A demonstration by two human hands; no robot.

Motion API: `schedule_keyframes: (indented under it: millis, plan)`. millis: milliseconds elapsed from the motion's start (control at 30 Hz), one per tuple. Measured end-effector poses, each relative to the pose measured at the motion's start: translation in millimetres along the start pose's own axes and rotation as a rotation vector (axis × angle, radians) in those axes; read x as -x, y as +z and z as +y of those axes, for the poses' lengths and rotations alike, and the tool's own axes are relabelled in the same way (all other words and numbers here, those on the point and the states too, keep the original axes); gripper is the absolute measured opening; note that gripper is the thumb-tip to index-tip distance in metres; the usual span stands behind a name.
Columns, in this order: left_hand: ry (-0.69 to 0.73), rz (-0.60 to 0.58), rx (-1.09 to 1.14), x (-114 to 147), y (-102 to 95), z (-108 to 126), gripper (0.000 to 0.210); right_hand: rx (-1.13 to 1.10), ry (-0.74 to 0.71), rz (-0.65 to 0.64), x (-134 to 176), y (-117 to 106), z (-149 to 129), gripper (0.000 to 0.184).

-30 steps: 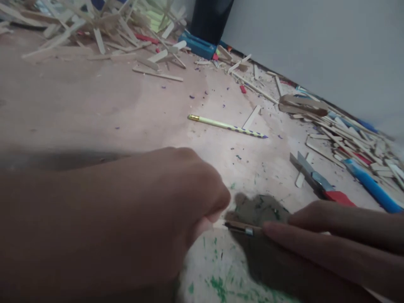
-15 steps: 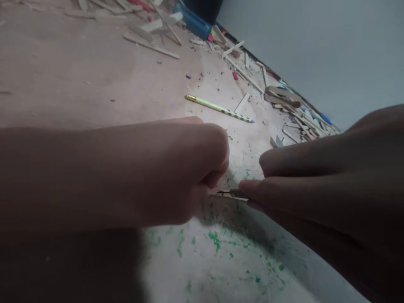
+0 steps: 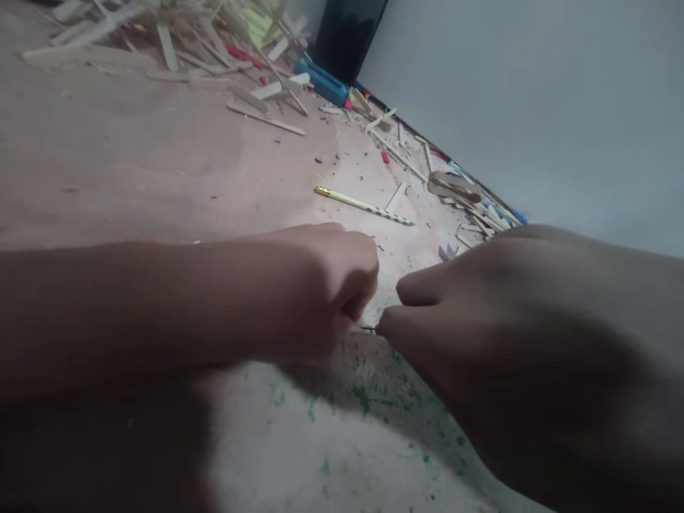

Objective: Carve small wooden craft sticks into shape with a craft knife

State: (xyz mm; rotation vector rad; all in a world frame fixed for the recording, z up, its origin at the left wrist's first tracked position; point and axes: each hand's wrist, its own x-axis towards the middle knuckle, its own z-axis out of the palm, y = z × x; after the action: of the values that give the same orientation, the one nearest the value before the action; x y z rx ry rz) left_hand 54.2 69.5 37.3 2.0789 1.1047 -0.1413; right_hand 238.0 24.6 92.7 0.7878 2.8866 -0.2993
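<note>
My left hand (image 3: 347,278) is curled into a closed grip just above the work surface, its fingertips mostly hidden. From under it a thin wooden stick (image 3: 368,333) reaches toward my right hand (image 3: 449,313). My right fingers are pinched round a slim tool with a thin dark tip (image 3: 368,328), which meets the stick between the two hands. The tool's handle is hidden behind those fingers. Beyond the hands lies a pale yellow pencil (image 3: 363,206) with purple spots.
Many loose wooden craft sticks (image 3: 208,46) are heaped at the far left. More sticks (image 3: 470,203) line the wall (image 3: 534,107) at right. A blue object (image 3: 325,82) stands at the back. Green specks (image 3: 363,397) and small shavings dot the surface.
My right hand has moved left, closer to my left hand, and now covers most of the tool. The view has tilted up, showing more of the stick heap.
</note>
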Motion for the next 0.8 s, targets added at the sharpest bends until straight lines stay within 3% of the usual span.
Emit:
schedule_keyframes:
  millis: [133,200,267,333,433,600,800]
  plan:
    - [0.005,0.022,-0.021,-4,6.7,-7,0.019,0.054,0.05,0.056,9,3,11,0.035]
    - [-0.008,0.028,-0.034,-6,11.6,-14,0.02,-0.026,0.061,0.071,20,9,23,0.036]
    - [0.067,0.066,-0.019,-5,16.7,-22,0.016,-0.154,0.055,0.104,31,17,35,0.031]
    - [0.22,0.172,0.029,-2,22.0,-33,0.013,-0.259,0.061,0.149,42,29,44,0.03]
    - [0.336,0.288,0.08,2,30.2,-47,0.017,-0.377,0.103,0.207,56,50,53,0.021]
    - [0.356,0.267,0.054,1,38.2,-55,0.018,-0.383,0.155,0.295,67,74,53,0.022]
    - [0.343,0.301,0.033,2,36.4,-53,0.015,-0.396,0.24,0.269,64,66,40,0.031]
